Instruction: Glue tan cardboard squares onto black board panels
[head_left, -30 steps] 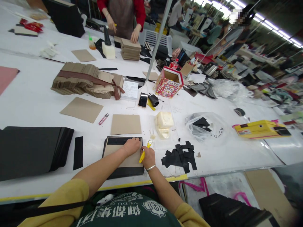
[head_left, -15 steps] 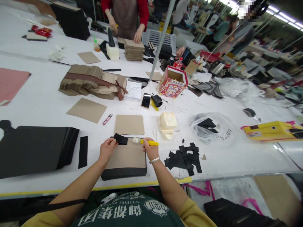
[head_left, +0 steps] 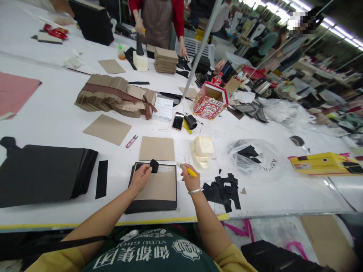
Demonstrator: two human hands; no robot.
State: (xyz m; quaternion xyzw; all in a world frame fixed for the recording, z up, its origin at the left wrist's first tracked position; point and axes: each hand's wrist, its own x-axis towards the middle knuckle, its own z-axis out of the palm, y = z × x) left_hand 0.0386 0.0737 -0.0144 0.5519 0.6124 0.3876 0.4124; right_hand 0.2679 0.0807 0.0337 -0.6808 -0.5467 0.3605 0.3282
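Pinched in my left hand is a small black strip of material, held over the upper edge of a beige board with black borders. A whitish smear shows along the board's top edge, right of the strip. My right hand grips a yellow-handled brush, its bristles just beyond the board's upper right corner. Behind the brush stands a cream glue container. Another beige board lies flat behind the bordered one. To the right is a heap of black strips.
Stacked black panels and a lone black strip lie left. Pink thread snips, a phone and a tied bundle of boards are farther back. A metal pole rises mid-table. A co-worker stands opposite.
The brush has moved right, off the board's top edge. My left hand has shifted right with the black strip, which now looks curled. The co-worker's hand has left the board stack.
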